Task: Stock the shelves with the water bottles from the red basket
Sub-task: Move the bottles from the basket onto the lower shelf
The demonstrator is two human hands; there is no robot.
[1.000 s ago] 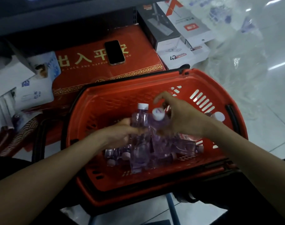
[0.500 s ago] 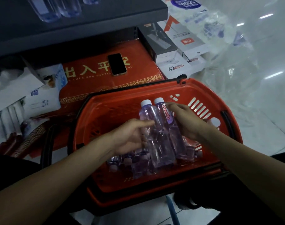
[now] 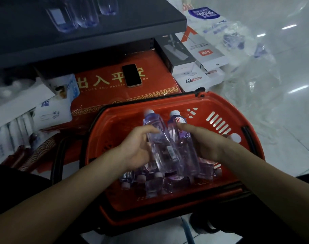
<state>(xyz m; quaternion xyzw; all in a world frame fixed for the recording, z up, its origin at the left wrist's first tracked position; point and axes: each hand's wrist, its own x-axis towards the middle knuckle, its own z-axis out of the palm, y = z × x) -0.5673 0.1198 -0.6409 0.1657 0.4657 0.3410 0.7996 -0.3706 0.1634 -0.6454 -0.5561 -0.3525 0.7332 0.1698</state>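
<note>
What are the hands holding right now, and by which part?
The left hand grips the left water bottle around its mid-body; the right hand grips the right water bottle likewise, both above the red basket.

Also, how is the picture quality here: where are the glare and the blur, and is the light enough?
Head view: dim overall; white glare streaks on the glossy floor at right; the left bottle is motion-blurred at its cap, the right bottle sharper; the white packages at far left look soft.
</note>
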